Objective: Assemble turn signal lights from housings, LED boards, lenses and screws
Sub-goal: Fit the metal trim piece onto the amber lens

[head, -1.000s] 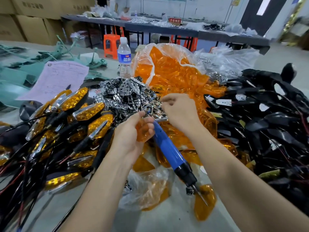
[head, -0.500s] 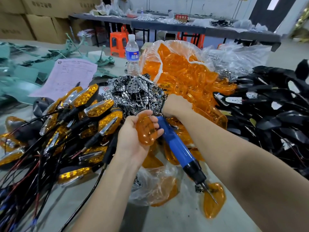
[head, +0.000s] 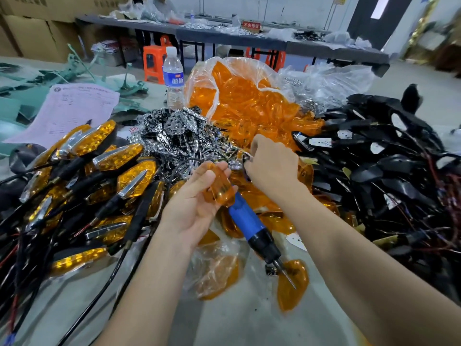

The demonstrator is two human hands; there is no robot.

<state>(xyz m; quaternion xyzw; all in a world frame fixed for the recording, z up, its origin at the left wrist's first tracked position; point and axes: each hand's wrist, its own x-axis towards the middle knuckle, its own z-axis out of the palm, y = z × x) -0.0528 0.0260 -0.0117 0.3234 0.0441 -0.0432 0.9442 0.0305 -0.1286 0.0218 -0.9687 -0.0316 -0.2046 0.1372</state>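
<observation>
our left hand [head: 197,198] holds one orange lens [head: 220,189] up in front of us, thumb on one side and curled fingers on the other, pinching it by its edges. our right hand [head: 272,168] reaches just beyond it to the near edge of the chrome reflector pile [head: 174,136], fingers bunched and curled downward. we cannot tell whether they have closed on a piece. a blue electric screwdriver [head: 252,226] lies slanted between our forearms, its upper end hidden behind the lens, its bit resting over a loose lens [head: 293,293] on the table [head: 249,320]. behind our hands sits an open plastic bag of lenses [head: 244,101]. finished amber turn signals [head: 107,166] with black leads are heaped to the left, and black housings [head: 386,171] to the right. a water bottle [head: 173,78] stands behind the reflectors, beside a printed sheet [head: 69,111].
</observation>
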